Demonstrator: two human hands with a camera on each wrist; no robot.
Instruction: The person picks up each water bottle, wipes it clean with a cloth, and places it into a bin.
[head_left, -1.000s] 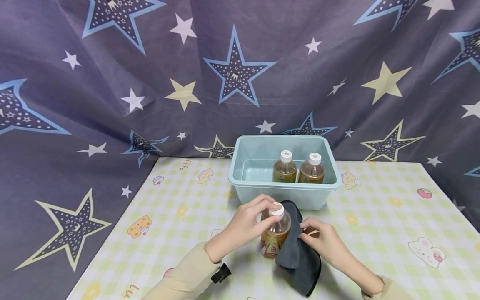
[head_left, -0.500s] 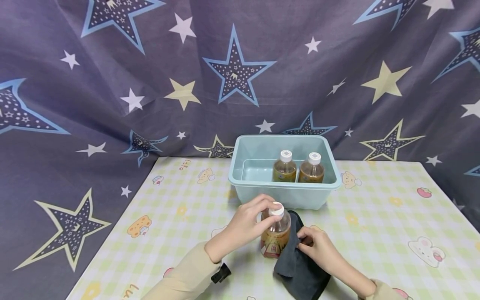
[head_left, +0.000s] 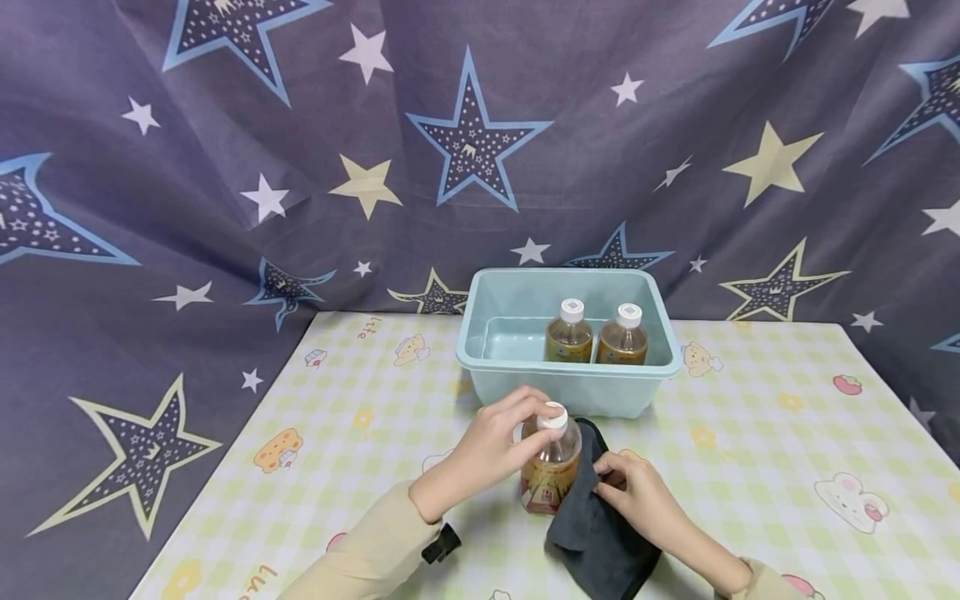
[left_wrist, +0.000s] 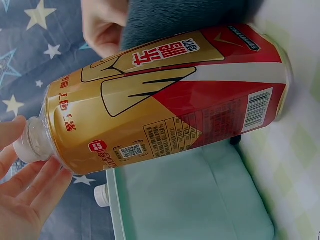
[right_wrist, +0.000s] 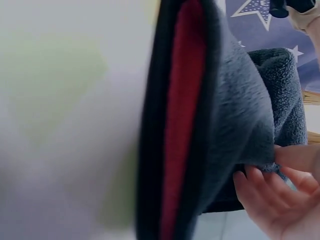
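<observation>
A drink bottle (head_left: 550,477) with a white cap stands upright on the table, its gold-and-red label (left_wrist: 200,95) plain in the left wrist view. My left hand (head_left: 487,446) grips it by the cap and neck, thumb and fingers on either side. On the bottle's right side lies a dark grey cloth (head_left: 603,537), folded and hanging down to the table. My right hand (head_left: 643,498) pinches the cloth between thumb and fingers. In the right wrist view a red inner side shows between the black edges of the cloth (right_wrist: 235,95).
Just behind the bottle stands a light blue plastic bin (head_left: 562,389). Inside, on its right half, are two capped bottles, one on the left (head_left: 568,342) and one on the right (head_left: 622,343). A checked cloth (head_left: 750,450) covers the table, and a starry curtain (head_left: 637,175) hangs behind.
My right hand has drawn the cloth a little down and toward me along the bottle's side, then stayed there. My left hand and the bottle have kept their place.
</observation>
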